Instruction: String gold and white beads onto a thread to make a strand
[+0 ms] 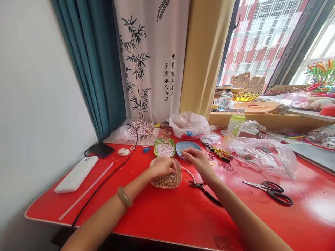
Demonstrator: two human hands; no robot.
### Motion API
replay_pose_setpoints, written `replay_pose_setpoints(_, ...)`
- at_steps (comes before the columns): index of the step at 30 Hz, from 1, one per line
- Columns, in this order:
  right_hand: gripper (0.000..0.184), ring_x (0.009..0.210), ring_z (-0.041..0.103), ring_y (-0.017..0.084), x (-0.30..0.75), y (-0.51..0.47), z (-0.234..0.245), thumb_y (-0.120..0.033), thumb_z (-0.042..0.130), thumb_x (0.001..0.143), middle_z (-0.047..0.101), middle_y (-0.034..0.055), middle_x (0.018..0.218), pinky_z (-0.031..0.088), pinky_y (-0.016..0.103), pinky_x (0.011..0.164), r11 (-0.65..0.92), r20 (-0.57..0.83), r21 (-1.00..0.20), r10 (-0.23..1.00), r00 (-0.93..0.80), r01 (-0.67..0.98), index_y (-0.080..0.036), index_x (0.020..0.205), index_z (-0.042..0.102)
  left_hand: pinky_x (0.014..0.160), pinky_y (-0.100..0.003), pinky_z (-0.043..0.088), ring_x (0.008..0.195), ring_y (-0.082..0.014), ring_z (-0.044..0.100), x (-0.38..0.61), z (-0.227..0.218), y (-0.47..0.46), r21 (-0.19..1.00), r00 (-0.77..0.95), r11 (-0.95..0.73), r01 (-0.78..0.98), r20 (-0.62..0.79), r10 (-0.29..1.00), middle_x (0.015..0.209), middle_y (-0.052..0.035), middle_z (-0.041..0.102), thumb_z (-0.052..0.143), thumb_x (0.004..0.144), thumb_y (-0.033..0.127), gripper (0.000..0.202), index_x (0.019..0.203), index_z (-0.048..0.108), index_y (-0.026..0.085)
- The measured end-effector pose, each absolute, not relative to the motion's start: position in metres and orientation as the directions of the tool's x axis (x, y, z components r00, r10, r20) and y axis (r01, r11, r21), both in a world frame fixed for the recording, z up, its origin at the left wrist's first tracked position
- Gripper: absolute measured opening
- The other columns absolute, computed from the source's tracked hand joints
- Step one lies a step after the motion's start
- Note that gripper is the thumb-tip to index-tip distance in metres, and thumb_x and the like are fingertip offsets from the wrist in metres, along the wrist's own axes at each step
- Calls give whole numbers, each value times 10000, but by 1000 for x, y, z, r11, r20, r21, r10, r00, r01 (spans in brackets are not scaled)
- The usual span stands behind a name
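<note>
Left hand: at centre frame, the person's left hand (164, 166) bends down over a peach dish (179, 171) of small gold beads (164, 180), fingers curled; whether it grips anything cannot be told.
Right hand: just right of it, the right hand (196, 160) brings thumb and forefinger close together at the near rim of a blue dish (188, 144); anything between them is too small to tell.
Pearl strand: a short string of pearly beads (190, 172) curves from beside the peach dish, under the right hand, to the tips of black-handled pliers (208, 194).
Green dish: just above the left hand, a green dish (155, 149) holds pale beads (164, 150).
Right of centre: yellow-and-black pliers (221, 154), a crumpled clear bag (267, 157) and, lower, black-handled scissors (272, 191) bound the room beside the right arm.
Left of frame: a loose black cable (137, 136) runs down to the front edge, past a phone (102, 150) and a white block (76, 174) near the left edge.
Near edge: the red worktop (146, 216) stretches from the peach dish to its front edge, both forearms crossing it.
Far edge: plastic bags of beads sit against the curtains.
</note>
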State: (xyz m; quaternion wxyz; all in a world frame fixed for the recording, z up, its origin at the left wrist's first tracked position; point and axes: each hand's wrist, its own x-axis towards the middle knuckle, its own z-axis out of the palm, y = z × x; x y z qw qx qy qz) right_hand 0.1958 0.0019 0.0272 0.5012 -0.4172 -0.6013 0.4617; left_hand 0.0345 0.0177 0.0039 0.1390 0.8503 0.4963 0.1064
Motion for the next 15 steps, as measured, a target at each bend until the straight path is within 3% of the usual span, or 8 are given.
replay_pose_setpoints(2,228,521,462,84,195,1,28,-372,583,651,538,-20,593,369,215,515,226,217,-973,964,-154,42,-148,690,577,654,-234,367,794,-170,536,31,1,18,438,456,-436,786,65,887,762,-8,642,548,636,273,111,665,635,211)
replay_pose_setpoints(4,220,521,461,81,195,1,28,-366,579,656,532,-22,593,368,212,515,228,220,-973,962,-161,34,-147,681,572,651,-234,369,737,-155,538,29,-1,19,618,401,-354,702,68,914,733,-19,632,549,637,264,111,658,622,183)
replay_pose_setpoints(8,209,537,484,87,193,-1,27,-356,575,661,543,-17,602,385,215,529,234,225,-972,955,-193,26,-148,677,568,554,-203,353,589,-96,496,22,1,18,961,323,-89,263,-1,946,656,-19,586,588,626,269,153,673,574,124)
replay_pose_setpoints(11,202,533,496,90,188,-5,26,-350,565,669,560,-8,605,391,215,518,216,197,-975,948,-251,50,-148,667,572,512,-166,334,542,-50,465,17,6,15,992,329,83,-94,-48,943,675,-13,566,650,592,243,201,707,556,107)
replay_pose_setpoints(15,183,518,500,93,179,-13,26,-324,562,666,565,-5,573,389,214,500,191,151,-977,934,-325,96,-147,622,565,503,-146,344,509,-21,457,14,8,12,936,340,158,-313,-45,939,678,-4,553,693,564,181,214,706,557,98)
